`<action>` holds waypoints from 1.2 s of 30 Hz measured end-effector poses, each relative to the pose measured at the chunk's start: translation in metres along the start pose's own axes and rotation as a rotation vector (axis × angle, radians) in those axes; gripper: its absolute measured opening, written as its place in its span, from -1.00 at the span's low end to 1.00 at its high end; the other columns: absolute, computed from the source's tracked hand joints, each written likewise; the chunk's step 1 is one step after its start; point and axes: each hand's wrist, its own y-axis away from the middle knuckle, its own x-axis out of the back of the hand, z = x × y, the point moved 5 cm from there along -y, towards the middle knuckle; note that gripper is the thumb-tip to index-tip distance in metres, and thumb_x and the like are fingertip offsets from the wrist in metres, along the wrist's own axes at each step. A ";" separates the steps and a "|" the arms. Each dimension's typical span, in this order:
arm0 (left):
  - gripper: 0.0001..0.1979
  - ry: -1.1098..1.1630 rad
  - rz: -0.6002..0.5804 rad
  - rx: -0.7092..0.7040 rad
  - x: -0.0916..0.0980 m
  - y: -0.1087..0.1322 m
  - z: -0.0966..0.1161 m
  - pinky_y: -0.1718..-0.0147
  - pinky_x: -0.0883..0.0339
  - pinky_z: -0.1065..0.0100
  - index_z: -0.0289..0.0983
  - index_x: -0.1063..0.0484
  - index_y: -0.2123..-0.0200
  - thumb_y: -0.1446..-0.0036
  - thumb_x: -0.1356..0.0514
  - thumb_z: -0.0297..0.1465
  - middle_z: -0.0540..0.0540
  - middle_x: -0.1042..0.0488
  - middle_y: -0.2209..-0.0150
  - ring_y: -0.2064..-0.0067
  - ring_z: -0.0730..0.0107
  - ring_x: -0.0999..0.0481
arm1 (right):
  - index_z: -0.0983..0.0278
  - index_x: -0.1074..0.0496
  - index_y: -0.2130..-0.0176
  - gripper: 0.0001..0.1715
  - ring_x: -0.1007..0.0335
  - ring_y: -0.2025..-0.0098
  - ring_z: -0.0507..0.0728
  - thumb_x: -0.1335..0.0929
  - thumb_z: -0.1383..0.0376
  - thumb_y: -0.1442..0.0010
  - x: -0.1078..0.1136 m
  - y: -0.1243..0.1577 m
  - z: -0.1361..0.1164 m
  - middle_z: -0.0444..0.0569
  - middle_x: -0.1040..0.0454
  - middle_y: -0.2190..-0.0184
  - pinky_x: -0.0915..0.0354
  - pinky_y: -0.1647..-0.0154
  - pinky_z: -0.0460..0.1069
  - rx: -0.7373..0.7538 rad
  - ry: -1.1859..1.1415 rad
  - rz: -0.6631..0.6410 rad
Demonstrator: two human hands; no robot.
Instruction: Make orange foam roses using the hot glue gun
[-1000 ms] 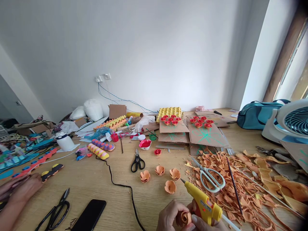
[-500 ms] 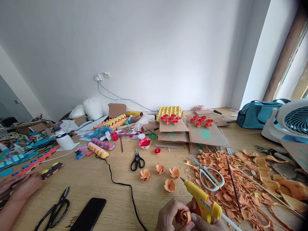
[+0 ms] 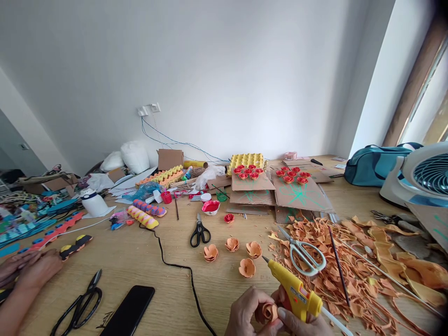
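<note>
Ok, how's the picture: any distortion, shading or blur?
All head view: wide-lens stretch seems to distort the fan; upper right corner goes black; the wall greys toward its right end; the glue gun and held orange flower look fairly sharp.

From the bud (image 3: 269, 311), the phone (image 3: 129, 309) was laid at nine o'clock, flowers (image 3: 210, 253) at eleven, carton (image 3: 247, 161) at twelve, scraps (image 3: 364, 285) at two.

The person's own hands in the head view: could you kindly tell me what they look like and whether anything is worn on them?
The left hand and right hand are bare: no glove or ring shows on the visible parts. The frame's lower edge cuts off both wrists, so sleeves or bracelets cannot be told.
</note>
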 end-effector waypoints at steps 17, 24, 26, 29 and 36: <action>-0.83 -0.064 -0.001 -0.074 0.000 -0.002 0.001 0.50 -0.21 0.52 -0.27 -0.41 0.26 -0.20 -0.24 -0.28 0.00 -0.37 0.46 0.50 0.54 -0.26 | 0.19 -0.43 0.32 -0.54 -0.43 0.27 0.14 -0.59 0.00 0.02 -0.003 0.003 -0.004 -0.09 -0.48 0.35 -0.34 0.17 0.03 0.010 0.018 0.022; -0.90 -0.108 -0.021 -0.103 0.005 -0.010 0.019 0.52 -0.24 0.56 -0.26 -0.39 0.28 -0.15 -0.27 -0.42 0.03 -0.37 0.47 0.51 0.55 -0.29 | 0.22 -0.47 0.31 -0.52 -0.43 0.28 0.15 -0.56 -0.06 0.00 0.000 0.006 -0.010 -0.07 -0.49 0.36 -0.35 0.19 0.03 0.038 0.157 0.076; -0.89 -0.117 -0.022 -0.100 0.007 -0.011 0.023 0.50 -0.25 0.56 -0.26 -0.39 0.27 -0.15 -0.27 -0.43 0.04 -0.37 0.48 0.51 0.55 -0.30 | 0.23 -0.47 0.31 -0.53 -0.44 0.27 0.15 -0.55 -0.06 -0.02 -0.001 0.006 -0.013 -0.06 -0.49 0.35 -0.36 0.19 0.03 0.039 0.189 0.076; -0.89 -0.131 -0.015 -0.096 0.009 -0.011 0.026 0.48 -0.25 0.56 -0.26 -0.38 0.27 -0.15 -0.27 -0.44 0.05 -0.35 0.48 0.50 0.55 -0.30 | 0.23 -0.47 0.31 -0.54 -0.43 0.28 0.16 -0.54 -0.06 -0.04 -0.004 0.007 -0.015 -0.06 -0.49 0.36 -0.37 0.20 0.04 0.031 0.225 0.064; -0.92 -0.102 -0.047 -0.075 0.010 -0.010 0.028 0.44 -0.27 0.53 -0.26 -0.38 0.27 -0.20 -0.25 -0.42 0.02 -0.37 0.45 0.45 0.51 -0.32 | 0.23 -0.47 0.32 -0.56 -0.40 0.29 0.15 -0.52 -0.06 -0.08 -0.005 0.007 -0.019 -0.07 -0.48 0.36 -0.36 0.21 0.02 0.027 0.282 0.056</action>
